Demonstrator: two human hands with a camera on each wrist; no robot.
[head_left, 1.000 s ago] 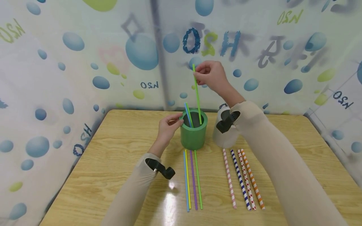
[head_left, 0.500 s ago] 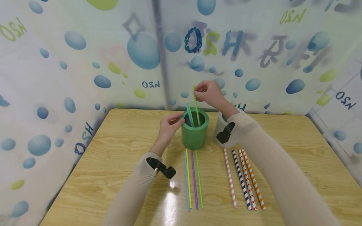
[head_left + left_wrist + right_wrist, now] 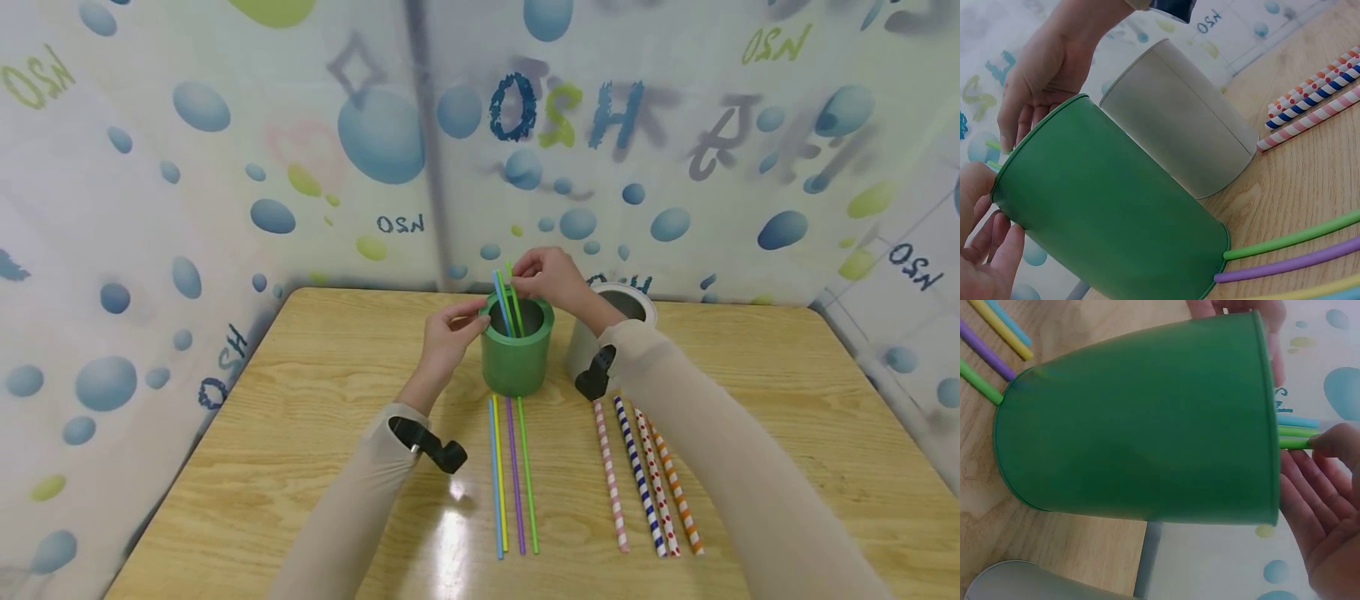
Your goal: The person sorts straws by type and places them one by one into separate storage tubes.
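Note:
A green cylindrical cup (image 3: 516, 367) stands upright on the table. My left hand (image 3: 444, 337) grips its rim from the left, thumb and fingers on either side of the edge. Over the opening, my right hand (image 3: 553, 279) pinches a green straw (image 3: 1296, 444) near its top; the straw's lower part is inside the cup. Beside it a blue straw (image 3: 498, 292) and another green straw lean in the same cup, their lower ends hidden. To the right stands a pale grey cup (image 3: 1175, 125), partly covered by the right forearm in the head view.
In front of the green cup lie plain straws: blue (image 3: 496, 483), yellow (image 3: 501, 483), purple (image 3: 514, 475) and green (image 3: 528, 475). Farther right lie patterned straws: pink-striped (image 3: 610, 475), blue-striped (image 3: 640, 475), red-dotted (image 3: 658, 483) and orange-striped (image 3: 678, 492). A printed wall cloth hangs behind the table.
My right hand has come down toward the green cup, lowering the green straw deeper into it. The left hand has stayed at the rim. More of the grey cup's opening shows.

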